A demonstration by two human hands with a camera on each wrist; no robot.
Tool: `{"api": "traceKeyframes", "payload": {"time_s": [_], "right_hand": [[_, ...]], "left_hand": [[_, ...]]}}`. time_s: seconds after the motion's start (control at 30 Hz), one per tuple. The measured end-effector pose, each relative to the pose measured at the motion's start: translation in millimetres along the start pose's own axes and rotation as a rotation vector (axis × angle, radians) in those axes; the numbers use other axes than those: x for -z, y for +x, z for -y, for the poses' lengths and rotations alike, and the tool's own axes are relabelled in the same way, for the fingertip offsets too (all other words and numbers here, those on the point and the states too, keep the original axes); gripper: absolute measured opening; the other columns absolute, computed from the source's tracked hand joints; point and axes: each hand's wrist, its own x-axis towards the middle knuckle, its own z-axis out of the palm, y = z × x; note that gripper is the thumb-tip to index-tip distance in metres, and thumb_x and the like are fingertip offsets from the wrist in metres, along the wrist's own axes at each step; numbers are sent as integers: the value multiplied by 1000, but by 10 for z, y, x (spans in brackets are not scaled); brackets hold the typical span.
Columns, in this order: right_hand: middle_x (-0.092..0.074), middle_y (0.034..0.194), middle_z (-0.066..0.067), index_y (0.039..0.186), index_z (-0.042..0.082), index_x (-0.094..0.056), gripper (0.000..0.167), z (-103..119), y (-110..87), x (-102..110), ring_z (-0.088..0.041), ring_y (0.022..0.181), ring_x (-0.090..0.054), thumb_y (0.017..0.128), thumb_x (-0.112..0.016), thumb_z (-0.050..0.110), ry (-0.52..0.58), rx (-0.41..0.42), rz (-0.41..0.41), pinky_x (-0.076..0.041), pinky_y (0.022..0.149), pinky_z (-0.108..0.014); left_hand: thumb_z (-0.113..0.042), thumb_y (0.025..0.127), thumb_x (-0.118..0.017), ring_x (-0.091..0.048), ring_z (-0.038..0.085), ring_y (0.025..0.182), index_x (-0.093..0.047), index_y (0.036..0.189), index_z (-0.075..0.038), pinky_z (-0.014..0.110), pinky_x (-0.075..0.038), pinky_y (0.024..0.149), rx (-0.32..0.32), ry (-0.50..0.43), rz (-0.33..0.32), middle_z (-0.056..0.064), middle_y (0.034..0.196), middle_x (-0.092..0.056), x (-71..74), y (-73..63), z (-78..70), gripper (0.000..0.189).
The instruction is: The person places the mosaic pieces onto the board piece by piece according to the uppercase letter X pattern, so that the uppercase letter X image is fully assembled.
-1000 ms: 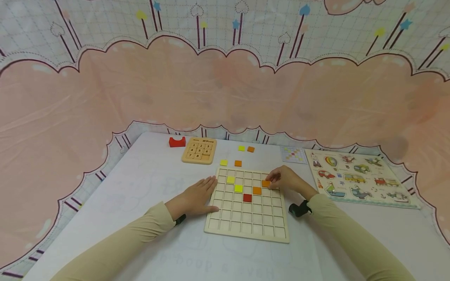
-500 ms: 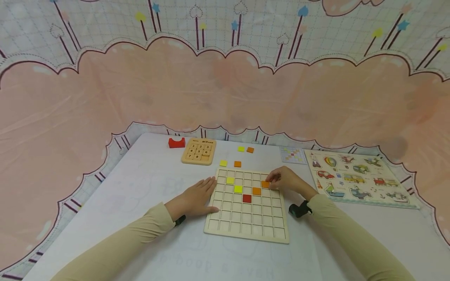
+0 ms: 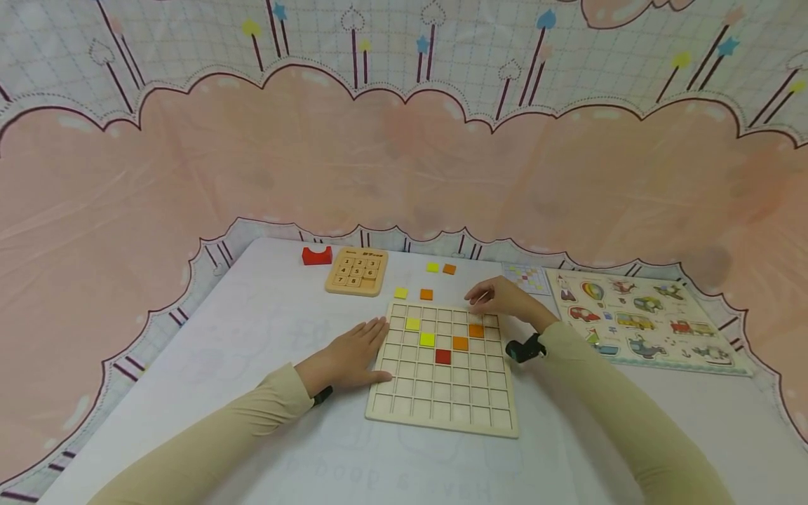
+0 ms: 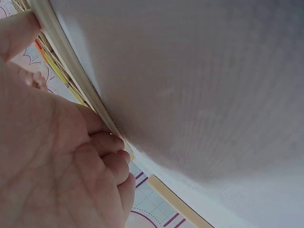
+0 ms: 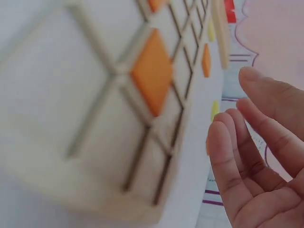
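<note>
A wooden grid board (image 3: 435,391) lies on the white table in the head view. In its cells sit two yellow tiles (image 3: 427,339), a red tile (image 3: 443,357) and two orange tiles (image 3: 461,344), together forming a V shape. My left hand (image 3: 350,354) rests flat against the board's left side, thumb and fingers touching the edge (image 4: 76,71). Just above the board's far right corner is my right hand (image 3: 503,299), fingers loosely bent and apart from the tiles. The right wrist view shows nothing between those fingers (image 5: 223,152), with an orange tile (image 5: 153,73) seated nearby.
Beyond the board lie loose yellow (image 3: 400,293) and orange (image 3: 426,294) tiles, with another such pair farther back. A number slide puzzle (image 3: 357,271) and a red block (image 3: 317,256) stand left. Rightward are a pattern card (image 3: 525,278) and a vehicle picture board (image 3: 650,319).
My right hand has let go of the orange tile, which stays in its cell near the top right, and has moved away toward the board's far edge. The left hand stays put.
</note>
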Motion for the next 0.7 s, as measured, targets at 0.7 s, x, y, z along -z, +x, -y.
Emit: {"api": "traceKeyframes", "payload": {"time_s": [0.7], "right_hand": [[-68, 104, -15, 112, 1, -67, 31, 246, 808, -194, -17, 86, -61, 82, -70, 10, -32, -12, 50, -52, 81, -27]], "left_hand": [[-64, 87, -47, -13, 25, 147, -18, 149, -2, 40, -17, 120, 1, -23, 5, 12, 158, -17, 33, -25, -8, 93]]}}
